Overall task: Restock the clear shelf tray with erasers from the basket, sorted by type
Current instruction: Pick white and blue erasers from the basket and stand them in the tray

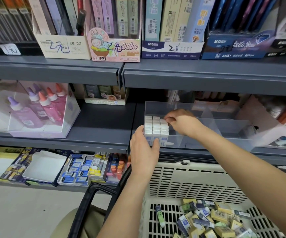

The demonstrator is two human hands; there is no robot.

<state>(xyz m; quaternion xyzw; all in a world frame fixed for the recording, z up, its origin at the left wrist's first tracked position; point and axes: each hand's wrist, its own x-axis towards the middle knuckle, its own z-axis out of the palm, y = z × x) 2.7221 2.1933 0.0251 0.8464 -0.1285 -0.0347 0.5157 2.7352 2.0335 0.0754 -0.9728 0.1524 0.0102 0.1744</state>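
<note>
1. Erasers (pixel 156 125) with white tops stand packed in three columns in the left compartment of the clear tray (pixel 228 125) on the middle shelf (pixel 104 117).
2. The left hand (pixel 143 150) grips the tray's front left corner, thumb up its left side and fingers curled across the front wall.
3. The right hand (pixel 181 121) reaches into the tray, fingertips pinching at the rear end of the right-hand column.
4. The basket (pixel 190 182), cream and slotted, sits just below the shelf, with loose erasers (pixel 216 219) in mixed wrappers heaped inside.
</note>
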